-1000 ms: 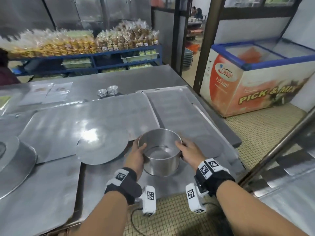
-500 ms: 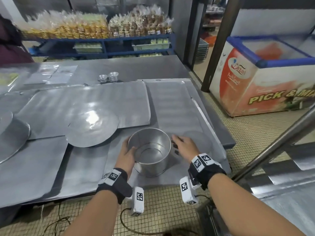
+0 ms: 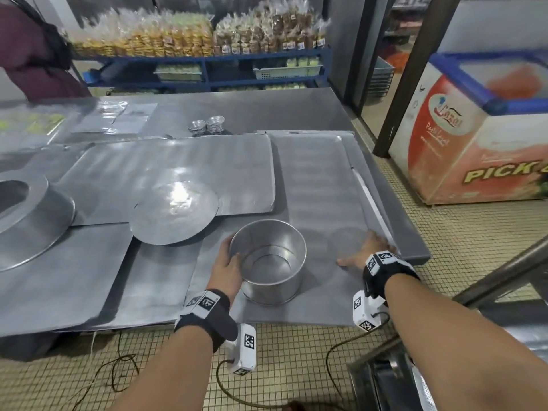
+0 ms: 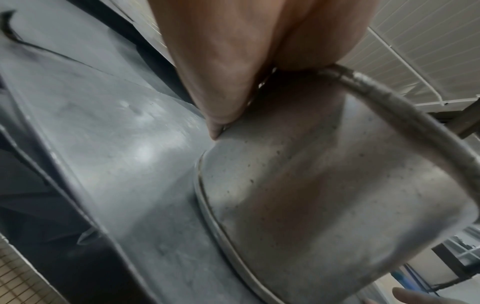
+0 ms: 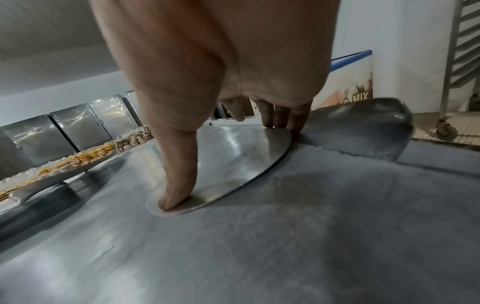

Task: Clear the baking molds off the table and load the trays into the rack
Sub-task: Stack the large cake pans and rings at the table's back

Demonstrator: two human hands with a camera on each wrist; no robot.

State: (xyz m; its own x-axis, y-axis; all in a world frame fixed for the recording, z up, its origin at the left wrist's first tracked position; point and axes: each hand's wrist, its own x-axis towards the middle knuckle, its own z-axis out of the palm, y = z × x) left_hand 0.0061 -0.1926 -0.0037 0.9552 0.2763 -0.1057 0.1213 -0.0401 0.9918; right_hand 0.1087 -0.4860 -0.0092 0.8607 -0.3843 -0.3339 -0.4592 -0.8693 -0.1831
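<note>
Aluminium, stiff and likely light but slick, the round mold (image 3: pixel 268 262) stands on a tray (image 3: pixel 314 179) on the table (image 3: pixel 267 111), its rim clasped by the left hand (image 3: pixel 226 266). The right hand (image 3: pixel 366 250) presses spread fingers (image 5: pixel 275 115) on a flat disc (image 5: pixel 233 162) nearby, best pried at its edge.

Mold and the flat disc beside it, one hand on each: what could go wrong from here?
1. The left grip holds the mold by one side of its rim only; lifted that way, it may tilt or slip.
2. The disc under the right grip lies flat and thin near the right edge of the tray; it may slide off toward the floor instead of lifting.
</note>
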